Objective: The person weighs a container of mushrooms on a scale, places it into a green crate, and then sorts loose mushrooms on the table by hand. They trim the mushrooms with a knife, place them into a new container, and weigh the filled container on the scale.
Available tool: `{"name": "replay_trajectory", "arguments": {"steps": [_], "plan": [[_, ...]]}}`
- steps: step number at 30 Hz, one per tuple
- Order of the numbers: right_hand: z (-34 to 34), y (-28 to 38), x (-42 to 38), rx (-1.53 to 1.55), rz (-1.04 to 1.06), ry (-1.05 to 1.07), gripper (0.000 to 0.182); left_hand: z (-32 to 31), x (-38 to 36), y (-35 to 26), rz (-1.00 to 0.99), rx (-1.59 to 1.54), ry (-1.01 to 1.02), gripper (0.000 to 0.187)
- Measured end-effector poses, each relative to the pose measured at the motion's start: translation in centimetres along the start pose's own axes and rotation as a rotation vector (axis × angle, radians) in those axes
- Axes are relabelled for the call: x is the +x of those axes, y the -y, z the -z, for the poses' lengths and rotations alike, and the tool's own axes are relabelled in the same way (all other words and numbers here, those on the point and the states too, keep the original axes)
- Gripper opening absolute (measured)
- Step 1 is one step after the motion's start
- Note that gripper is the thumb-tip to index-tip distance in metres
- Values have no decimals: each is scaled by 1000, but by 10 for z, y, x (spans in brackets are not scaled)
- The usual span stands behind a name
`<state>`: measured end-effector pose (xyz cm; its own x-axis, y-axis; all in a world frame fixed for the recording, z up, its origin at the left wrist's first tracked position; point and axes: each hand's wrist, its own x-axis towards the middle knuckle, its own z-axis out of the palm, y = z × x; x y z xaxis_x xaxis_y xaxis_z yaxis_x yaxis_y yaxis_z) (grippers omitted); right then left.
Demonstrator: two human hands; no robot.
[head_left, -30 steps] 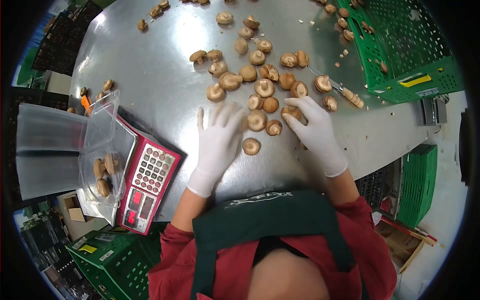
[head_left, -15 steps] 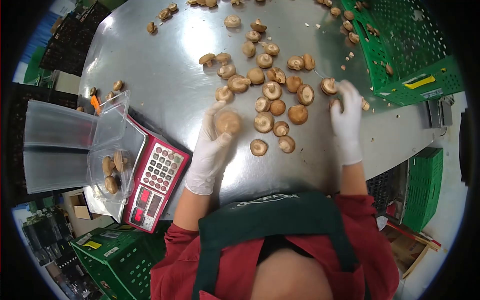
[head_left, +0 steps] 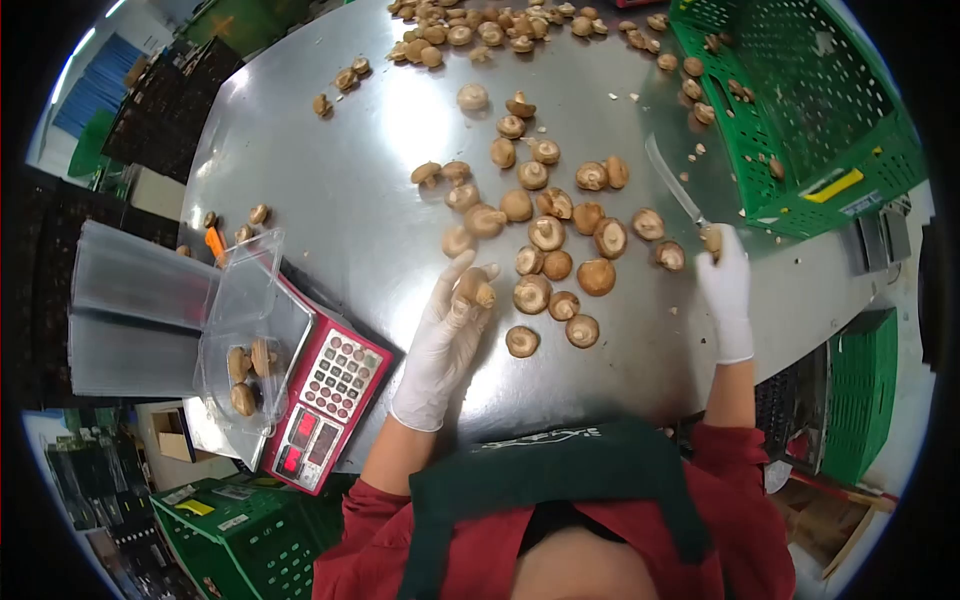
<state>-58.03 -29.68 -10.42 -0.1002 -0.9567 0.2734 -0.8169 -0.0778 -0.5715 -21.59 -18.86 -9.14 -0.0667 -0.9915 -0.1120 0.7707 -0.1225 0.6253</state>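
My left hand point(head_left: 445, 345), in a white glove, is closed around a brown mushroom point(head_left: 476, 288) whose stem faces up and to the right. In my gloved right hand point(head_left: 726, 290) is the wooden handle of a knife point(head_left: 684, 198); its thin curved blade points away toward the far side. A loose mushroom point(head_left: 669, 256), gills up, lies just left of that hand. Between the hands, several more mushrooms point(head_left: 546, 234) are scattered on the steel table point(head_left: 340, 190), some caps up and some stems up.
On the left, a red scale point(head_left: 345, 375) bears an open clear plastic box point(head_left: 225, 350) with several mushrooms. Empty clear boxes point(head_left: 140, 300) stand beside it. A green crate point(head_left: 790, 215) is at the right. A mushroom pile point(head_left: 460, 35) lies at the far edge.
The view has tilted toward the far side. My left hand has turned the mushroom so its stem shows. My right hand has shifted right, leaving a mushroom on the table beside it.
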Motion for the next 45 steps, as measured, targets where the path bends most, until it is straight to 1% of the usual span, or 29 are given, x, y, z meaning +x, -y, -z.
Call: {"name": "replay_trajectory", "arguments": {"steps": [1, 3, 4, 5, 7, 10, 13, 16, 19, 22, 25, 26, 27, 29, 30, 32, 33, 34, 35, 36, 37, 39, 41, 42, 43, 45], "plan": [[2, 33, -11, 174, -60, 53, 26, -2, 2, 1, -3, 23, 4, 64], [3, 83, -35, 283, 13, 212, 23, -5, 3, 3, 8, 64, 15, 61], [4, 104, -47, 357, 28, 316, 23, -7, 4, 5, 10, 50, 40, 54], [3, 121, -59, 439, 50, 425, 23, -10, 2, 7, 32, 58, 22, 52], [-14, 133, -81, 447, 262, 421, 22, -17, -2, 7, 63, 80, -22, 49], [-24, 147, -98, 462, 400, 405, 21, -25, -8, 4, 80, 181, 62, 48], [-22, 148, -97, 381, 462, 360, 23, -29, -15, 0, 104, 311, 57, 47], [-19, 142, -96, 276, 504, 343, 27, -37, -18, 1, 79, 285, 27, 39], [-20, 141, -96, 148, 594, 234, 28, -36, -18, 3, 110, 285, -7, 39], [-17, 135, -94, 97, 563, 272, 25, -33, -16, 7, 126, 255, 39, 37], [-8, 111, -94, 117, 427, 320, 22, -33, -16, -1, 168, 273, 44, 32], [-11, 92, -90, 26, 213, 270, 20, -38, -18, -6, 125, 348, 23, 44], [-12, 69, -86, -62, -1, 215, 19, -33, -21, -12, 75, 380, 46, 50], [4, 29, -76, -8, -129, 103, 18, -28, -22, -23, 50, 422, 36, 49], [7, 22, -75, 61, -120, 111, 17, -27, -18, -23, 49, 394, -38, 41], [10, 15, -81, 205, -120, 117, 18, -35, -8, -17, 45, 583, -46, 35], [9, 20, -84, 213, -113, 140, 18, -46, -4, -11, 39, 676, -43, 33], [6, 32, -86, 218, -104, 164, 18, -73, -7, -6, 130, 848, -96, 32], [3, 42, -88, 223, -93, 190, 19, -58, -1, 15, -19, 1175, 104, 33], [-2, 49, -91, 287, -98, 221, 20, -63, 7, 31, -312, 1473, 309, 37], [-6, 51, -94, 283, -82, 215, 20, -73, 13, 42, -405, 1854, 451, 43], [-16, 58, -95, 295, -22, 206, 20, -59, 22, 78, -496, 2212, 591, 34], [-15, 61, -95, 323, 2, 185, 20, -65, 24, 76, -490, 2260, 630, 30], [-13, 59, -93, 320, 0, 194, 20, -66, 24, 70, -492, 2204, 577, 33], [-15, 60, -90, 317, -3, 206, 20, -66, 20, 61, -384, 2008, 462, 37], [-12, 66, -84, 402, -109, 319, 20, -70, 11, 43, -197, 1577, 270, 44]]}}
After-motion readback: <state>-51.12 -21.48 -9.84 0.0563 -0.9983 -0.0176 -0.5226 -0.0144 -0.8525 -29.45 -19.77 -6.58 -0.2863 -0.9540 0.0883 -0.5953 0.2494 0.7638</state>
